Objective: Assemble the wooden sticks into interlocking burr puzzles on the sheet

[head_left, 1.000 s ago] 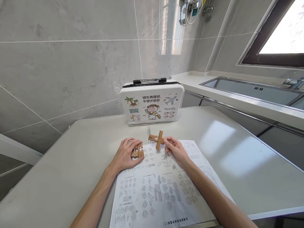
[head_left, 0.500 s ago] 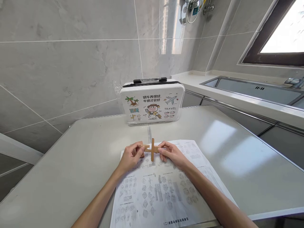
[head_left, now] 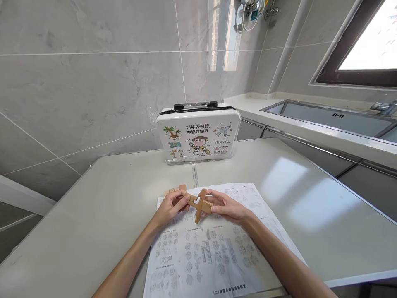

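Observation:
Two wooden puzzle pieces (head_left: 201, 205) are crossed together above the paper sheet. My left hand (head_left: 171, 208) pinches the notched end of the long piece between thumb and fingers. On the other side, my right hand (head_left: 226, 206) grips the same piece near its opposite end, its fingers reaching behind the crosspiece. The crosspiece tilts, its top leaning right. Behind my left hand lie more wooden blocks (head_left: 182, 188), partly covered by the hand. The printed sheet (head_left: 229, 269) beneath shows small diagrams.
A white cartoon-printed case (head_left: 198, 134) in clear plastic stands at the back of the white table (head_left: 102, 215), against the tiled wall. To the right is a counter with a sink (head_left: 325, 118) and a tap (head_left: 384, 108).
The crossed pieces have turned, so the upright crosspiece now tilts and the right end sits lower. My left hand has shifted slightly left, uncovering more blocks; my right fingers have moved behind the crosspiece.

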Available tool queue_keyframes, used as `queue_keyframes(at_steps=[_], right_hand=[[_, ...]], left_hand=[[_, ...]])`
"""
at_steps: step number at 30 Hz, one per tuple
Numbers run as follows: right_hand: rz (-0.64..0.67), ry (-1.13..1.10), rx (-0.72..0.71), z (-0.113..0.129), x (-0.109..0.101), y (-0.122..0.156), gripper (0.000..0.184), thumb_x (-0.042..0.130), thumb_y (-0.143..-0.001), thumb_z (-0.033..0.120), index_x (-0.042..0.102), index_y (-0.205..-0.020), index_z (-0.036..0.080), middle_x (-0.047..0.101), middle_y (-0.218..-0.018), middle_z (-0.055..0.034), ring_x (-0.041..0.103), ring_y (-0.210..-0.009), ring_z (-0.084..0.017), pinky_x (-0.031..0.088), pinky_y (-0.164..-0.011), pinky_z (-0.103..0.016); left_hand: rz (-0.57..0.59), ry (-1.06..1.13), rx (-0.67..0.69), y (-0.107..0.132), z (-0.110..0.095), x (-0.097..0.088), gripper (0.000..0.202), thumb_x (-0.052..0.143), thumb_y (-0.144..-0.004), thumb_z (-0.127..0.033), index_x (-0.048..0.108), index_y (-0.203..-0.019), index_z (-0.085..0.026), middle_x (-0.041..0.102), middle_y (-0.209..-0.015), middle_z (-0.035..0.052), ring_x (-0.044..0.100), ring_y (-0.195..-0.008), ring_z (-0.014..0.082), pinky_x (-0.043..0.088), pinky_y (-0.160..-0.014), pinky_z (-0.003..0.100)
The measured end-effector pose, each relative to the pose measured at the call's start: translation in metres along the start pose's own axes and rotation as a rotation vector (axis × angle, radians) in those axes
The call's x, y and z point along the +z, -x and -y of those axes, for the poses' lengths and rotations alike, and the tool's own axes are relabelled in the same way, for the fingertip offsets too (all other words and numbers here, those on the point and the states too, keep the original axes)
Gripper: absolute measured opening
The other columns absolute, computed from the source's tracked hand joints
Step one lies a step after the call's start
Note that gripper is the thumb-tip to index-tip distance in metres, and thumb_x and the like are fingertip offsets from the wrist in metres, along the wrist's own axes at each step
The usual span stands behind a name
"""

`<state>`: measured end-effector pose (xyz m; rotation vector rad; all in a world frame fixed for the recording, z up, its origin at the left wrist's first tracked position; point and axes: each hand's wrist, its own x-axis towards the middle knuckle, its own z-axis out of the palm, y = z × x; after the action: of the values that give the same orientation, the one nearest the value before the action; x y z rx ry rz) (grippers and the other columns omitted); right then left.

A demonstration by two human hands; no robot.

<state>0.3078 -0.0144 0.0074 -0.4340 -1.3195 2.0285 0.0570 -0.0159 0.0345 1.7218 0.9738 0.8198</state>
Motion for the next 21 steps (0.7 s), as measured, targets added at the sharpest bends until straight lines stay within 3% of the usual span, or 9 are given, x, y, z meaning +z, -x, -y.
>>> queue_keyframes(at_steps=[9, 15, 18, 21], right_hand=[[-0.181, 0.050, -0.021, -0.0049, -0.0011, -0.0029, 0.051, 0.089, -0.073, 0.051, 0.070, -0.112, 0.023, 0.070, -0.103, -0.0078, 0.066, -0.086, -0.022, 0.055, -0.077, -0.036], [-0.244, 0.028, -0.056, -0.0085, -0.0051, -0.0042, 0.047, 0.086, -0.075, 0.055, 0.074, -0.109, 0.025, 0.066, -0.087, -0.0019, 0.056, -0.062, -0.014, 0.049, -0.058, -0.029], [-0.253, 0.007, -0.067, -0.0080, -0.0045, -0.0047, 0.045, 0.087, -0.075, 0.054, 0.075, -0.106, 0.024, 0.064, -0.084, -0.0012, 0.055, -0.061, -0.014, 0.049, -0.057, -0.029], [-0.250, 0.002, -0.051, -0.0072, -0.0031, -0.0047, 0.047, 0.087, -0.074, 0.054, 0.075, -0.108, 0.025, 0.067, -0.095, -0.0035, 0.056, -0.064, -0.014, 0.051, -0.060, -0.029]], left_hand=[[-0.023, 0.027, -0.037, -0.0005, -0.0063, 0.0018, 0.046, 0.054, -0.098, -0.058, 0.056, -0.074, -0.019, 0.055, -0.064, 0.0008, 0.047, -0.059, 0.0135, 0.037, -0.059, 0.029], [-0.013, 0.034, -0.057, -0.0007, -0.0019, 0.0036, 0.045, 0.054, -0.099, -0.056, 0.053, -0.072, -0.020, 0.056, -0.064, 0.0000, 0.046, -0.059, 0.0129, 0.036, -0.058, 0.027], [-0.009, 0.029, -0.067, -0.0004, -0.0001, 0.0041, 0.045, 0.053, -0.100, -0.056, 0.053, -0.074, -0.020, 0.056, -0.065, -0.0003, 0.046, -0.060, 0.0131, 0.036, -0.059, 0.028], [-0.028, -0.013, -0.042, -0.0006, 0.0003, 0.0026, 0.045, 0.051, -0.101, -0.055, 0.056, -0.074, -0.019, 0.056, -0.064, 0.0004, 0.046, -0.059, 0.0133, 0.037, -0.059, 0.028]])
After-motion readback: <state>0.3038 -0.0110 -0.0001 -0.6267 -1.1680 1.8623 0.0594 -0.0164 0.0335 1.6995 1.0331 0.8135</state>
